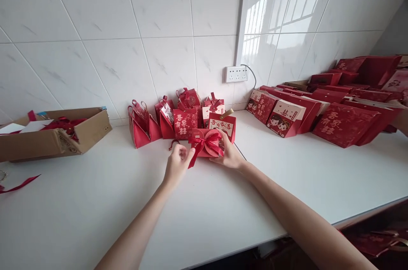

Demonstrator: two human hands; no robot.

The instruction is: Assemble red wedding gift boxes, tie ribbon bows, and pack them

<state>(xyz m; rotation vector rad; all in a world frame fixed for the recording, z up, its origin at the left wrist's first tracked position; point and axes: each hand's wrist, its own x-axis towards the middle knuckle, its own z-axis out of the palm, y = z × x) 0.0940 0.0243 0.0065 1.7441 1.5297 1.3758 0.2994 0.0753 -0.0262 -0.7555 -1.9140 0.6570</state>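
Observation:
A small red gift box (197, 151) with two rounded flaps stands in front of me on the white table. A shiny red ribbon (208, 142) is tied across it in a bow, with one tail hanging at the lower left. My right hand (228, 153) grips the box around its right side, thumb near the bow. At the box's left, my left hand (179, 157) has its fingers curled, with thumb and fingertips closed at the ribbon's hanging tail. Right behind are a square red gift box (185, 123) and a red-and-white box (229, 127) with a gold tab.
Red bags with ribbon handles (143, 123) stand by the tiled wall. An open cardboard box (92, 130) holding red ribbons is at left, near a loose ribbon piece (24, 184). Rows of red gift boxes (346, 123) fill the right. A power socket (236, 74) is on the wall.

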